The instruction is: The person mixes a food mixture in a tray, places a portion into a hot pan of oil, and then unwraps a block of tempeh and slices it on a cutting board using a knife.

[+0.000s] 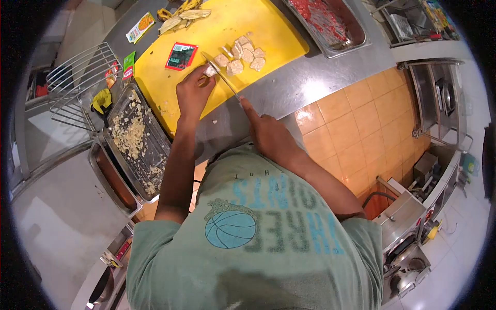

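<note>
A knife (223, 76) is in my right hand (271, 135), its handle wrapped by the fingers and its blade slanting up and left over the yellow cutting board (253, 31). My left hand (195, 92) is closed on a small whitish piece of food (210, 71), right beside the blade. Several pale beige, speckled slices (235, 67) lie on the board just right of the knife. Left of the blade is a red and dark green packet (181, 56).
A metal tray with crumbly pale food (129, 129) stands left of the board, with a wire rack (82, 77) behind it. Bananas (186, 18) lie at the back. On the right, a metal pan (351, 49) has red residue inside. Other packets (140, 27) rest at the upper left.
</note>
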`<state>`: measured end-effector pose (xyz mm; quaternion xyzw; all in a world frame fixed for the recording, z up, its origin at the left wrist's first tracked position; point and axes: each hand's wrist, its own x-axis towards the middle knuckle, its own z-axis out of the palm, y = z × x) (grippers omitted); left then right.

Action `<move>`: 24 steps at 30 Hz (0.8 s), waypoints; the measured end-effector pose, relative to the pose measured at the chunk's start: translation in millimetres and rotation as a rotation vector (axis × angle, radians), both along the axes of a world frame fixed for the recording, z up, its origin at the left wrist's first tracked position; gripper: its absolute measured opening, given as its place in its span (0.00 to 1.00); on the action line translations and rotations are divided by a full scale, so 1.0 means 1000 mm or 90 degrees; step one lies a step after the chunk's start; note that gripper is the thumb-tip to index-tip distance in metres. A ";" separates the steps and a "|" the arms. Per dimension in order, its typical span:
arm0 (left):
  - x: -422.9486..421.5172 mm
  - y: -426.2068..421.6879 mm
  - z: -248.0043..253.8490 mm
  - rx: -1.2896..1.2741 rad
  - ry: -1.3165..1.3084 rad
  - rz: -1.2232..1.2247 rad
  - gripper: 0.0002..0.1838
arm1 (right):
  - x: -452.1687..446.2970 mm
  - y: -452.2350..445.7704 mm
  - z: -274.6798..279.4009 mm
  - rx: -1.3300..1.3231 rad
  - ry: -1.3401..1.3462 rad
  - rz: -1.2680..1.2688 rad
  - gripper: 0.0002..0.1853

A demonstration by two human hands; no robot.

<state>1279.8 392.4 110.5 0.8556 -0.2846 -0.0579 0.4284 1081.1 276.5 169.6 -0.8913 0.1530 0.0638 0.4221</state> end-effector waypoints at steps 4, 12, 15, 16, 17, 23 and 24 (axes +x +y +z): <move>0.002 0.003 -0.007 -0.002 -0.014 0.000 0.19 | 0.000 0.014 -0.020 -0.032 0.016 -0.008 0.36; 0.000 0.003 -0.007 -0.055 -0.028 -0.018 0.18 | 0.016 0.015 -0.036 -0.042 -0.079 -0.036 0.32; -0.002 0.000 -0.010 -0.077 -0.064 0.007 0.18 | 0.005 -0.001 -0.025 -0.064 -0.078 -0.012 0.31; -0.002 0.001 -0.011 -0.062 -0.076 0.007 0.18 | -0.001 -0.005 -0.024 -0.069 -0.070 -0.006 0.30; -0.003 0.003 -0.012 -0.044 -0.086 0.005 0.18 | -0.005 -0.006 -0.023 -0.071 -0.060 0.000 0.30; -0.005 0.005 -0.007 -0.018 -0.130 -0.007 0.16 | -0.008 -0.003 -0.007 -0.067 -0.083 0.006 0.32; -0.006 0.005 -0.007 -0.019 -0.134 -0.005 0.15 | -0.007 -0.002 -0.004 -0.067 -0.094 0.006 0.31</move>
